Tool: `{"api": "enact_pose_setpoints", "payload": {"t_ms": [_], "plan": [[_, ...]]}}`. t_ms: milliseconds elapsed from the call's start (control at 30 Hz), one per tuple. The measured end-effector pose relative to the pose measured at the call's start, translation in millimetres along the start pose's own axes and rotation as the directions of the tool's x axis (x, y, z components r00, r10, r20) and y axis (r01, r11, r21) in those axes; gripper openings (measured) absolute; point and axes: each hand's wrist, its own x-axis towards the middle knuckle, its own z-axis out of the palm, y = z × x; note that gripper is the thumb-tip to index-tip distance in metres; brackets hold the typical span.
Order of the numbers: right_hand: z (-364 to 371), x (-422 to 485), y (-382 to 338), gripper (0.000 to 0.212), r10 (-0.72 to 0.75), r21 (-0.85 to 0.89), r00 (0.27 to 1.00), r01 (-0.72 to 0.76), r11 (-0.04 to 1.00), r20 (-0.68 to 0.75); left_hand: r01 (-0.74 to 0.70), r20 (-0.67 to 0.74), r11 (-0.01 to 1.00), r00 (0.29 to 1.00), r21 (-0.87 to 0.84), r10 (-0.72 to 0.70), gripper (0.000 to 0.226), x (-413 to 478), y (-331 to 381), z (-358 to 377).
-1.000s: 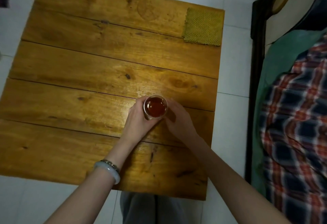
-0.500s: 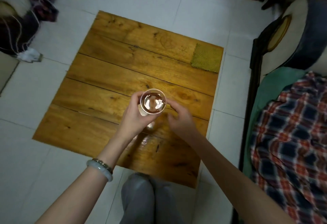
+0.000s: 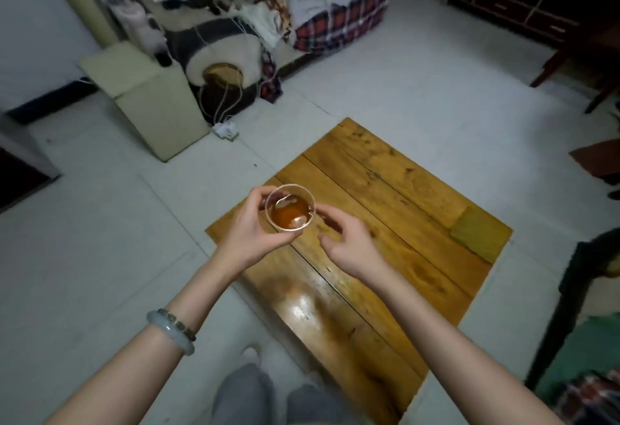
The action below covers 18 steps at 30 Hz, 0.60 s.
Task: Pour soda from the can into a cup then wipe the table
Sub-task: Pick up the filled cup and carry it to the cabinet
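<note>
1. Counts: one cup (image 3: 290, 211), one table (image 3: 385, 223), one cloth (image 3: 476, 235), two hands, and two bracelets (image 3: 171, 330) on the left wrist.
2. The cup is clear, round and thin-walled. It holds amber-brown liquid with a pale glare spot on the surface.
3. The table is low and rectangular, made of varnished wood planks with visible seams and dark knots. A glossy reflective patch (image 3: 308, 307) sits on the near planks.
4. The cloth is a square, olive-green pad with a coarse weave. It lies flat at the table's right corner, well apart from the cup.
5. One bracelet is a smooth pale bangle. The other is a string of dark beads.
6. The left hand (image 3: 250, 228) grips the cup. The thumb is on the far-left rim and the fingers (image 3: 275, 242) are curled round the near side and under it. The cup's base is hidden.
7. The cup is upright over the table's left corner area. It looks raised off the wood, but I can't confirm the gap.
8. The right hand (image 3: 349, 240) is just right of the cup, loosely curved and gripping nothing. Its fingertips reach the cup's right wall, though contact is unclear. The thumb is apart from the cup.
9. The floor (image 3: 100, 240) is pale tile. An open cardboard box (image 3: 144, 102) stands far left, beside a sofa piled with plaid blankets (image 3: 335, 19).
10. Grey-trousered knees (image 3: 268, 398) are at the bottom edge.
</note>
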Motion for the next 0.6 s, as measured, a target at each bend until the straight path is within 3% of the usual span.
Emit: {"api": "enact_pose_setpoints", "payload": {"t_ms": [200, 600], "plan": [[65, 31, -70, 0.056, -0.124, 0.018, 0.969, 0.124, 0.992, 0.216, 0.083, -0.200, 0.997, 0.976, -0.002, -0.082, 0.063, -29, -26, -92], [252, 95, -180, 0.056, -0.201, 0.187, 0.868, 0.128, 0.974, 0.454, 0.165, -0.384, 0.985, 0.907, -0.057, -0.174, 0.060, -83, -97, -297]]}}
